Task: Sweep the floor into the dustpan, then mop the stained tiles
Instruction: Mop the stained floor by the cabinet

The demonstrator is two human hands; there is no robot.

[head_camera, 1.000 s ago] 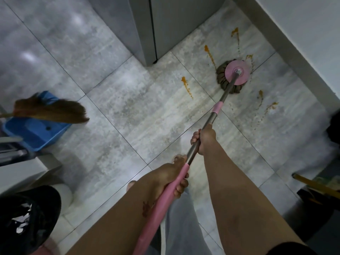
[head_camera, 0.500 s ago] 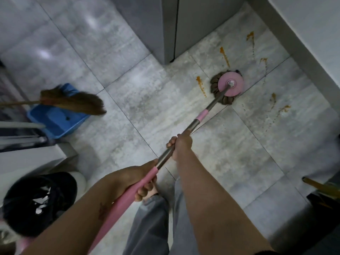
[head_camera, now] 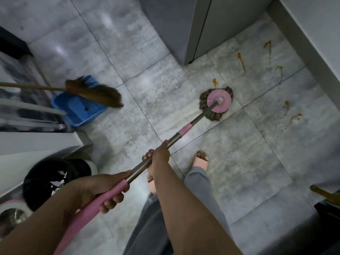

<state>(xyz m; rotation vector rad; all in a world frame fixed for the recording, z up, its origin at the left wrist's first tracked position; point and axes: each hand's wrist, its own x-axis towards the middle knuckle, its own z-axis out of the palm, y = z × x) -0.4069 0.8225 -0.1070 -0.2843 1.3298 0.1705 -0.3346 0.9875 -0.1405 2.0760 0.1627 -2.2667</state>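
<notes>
Closest to the camera, my left hand [head_camera: 103, 188] wraps the pink grip of the mop, its fingers [head_camera: 110, 203] curled under and round it. A little further along, my right hand [head_camera: 158, 155] grips the bare steel shaft, fingers closed around it too. A sandalled foot [head_camera: 201, 161] stands on the floor just beside that hand.

From there the mop handle [head_camera: 184, 131] runs its long axis from near-left to far-right, sloping down to the mop head [head_camera: 219, 100], which lies flat on the tiles near a joint line and points toward the wall side.

Compared with a second ago, the head has slid left, off the middle of the splatter, and now sits against the lower end of one orange streak [head_camera: 214, 82]. I judge that the mopping is under way but far from done. Several stains [head_camera: 241, 60] beyond and to the right of the head, toward the wall [head_camera: 312, 43], show no wiping yet.

Off to the left, well apart from the mop, the broom [head_camera: 93, 91] rests its bristles over the blue dustpan [head_camera: 81, 111], so sweeping looks finished.
</notes>
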